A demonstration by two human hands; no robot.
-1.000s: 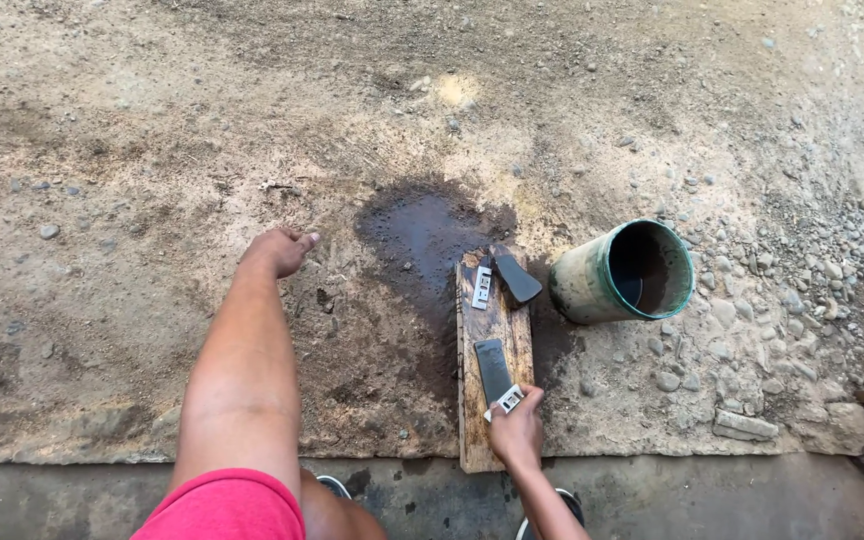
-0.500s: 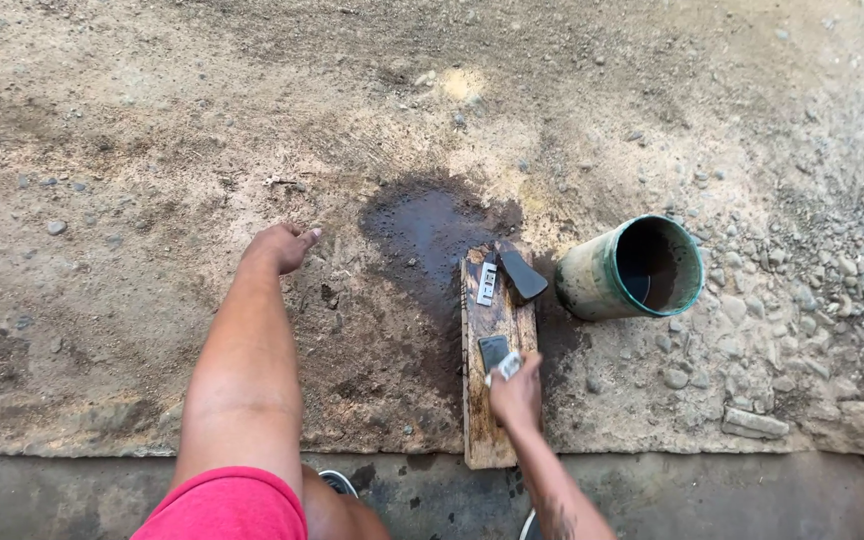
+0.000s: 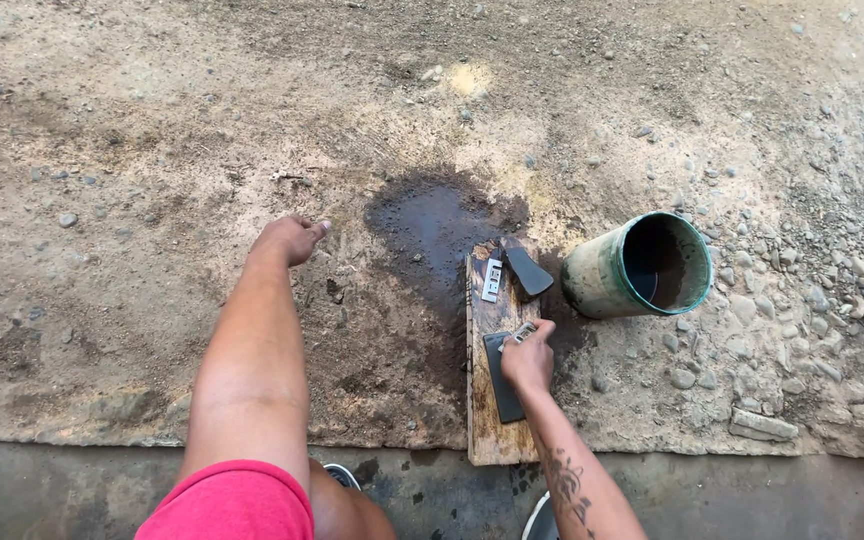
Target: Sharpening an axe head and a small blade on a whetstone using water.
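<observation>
My right hand [image 3: 529, 358] is closed on a small metal piece [image 3: 523, 331] and presses it against a dark flat stone [image 3: 503, 390]. That stone lies on a narrow wooden board [image 3: 485, 436] set on the ground. At the board's far end rest a second dark stone [image 3: 529, 270] and a small pale piece [image 3: 492, 280]. My left hand [image 3: 292, 238] is off to the left, fingers curled, propped on the bare dirt and holding nothing.
A green bucket [image 3: 620, 283] lies tilted just right of the board, its dark mouth facing me. A wet dark patch [image 3: 430, 222] spreads beyond the board. Loose stones [image 3: 802, 300] litter the right side. A concrete edge [image 3: 72, 480] runs along the bottom, by my shoes.
My right hand has slid from the board's near end up along the dark stone, away from me. The left hand has stayed planted on the dirt.
</observation>
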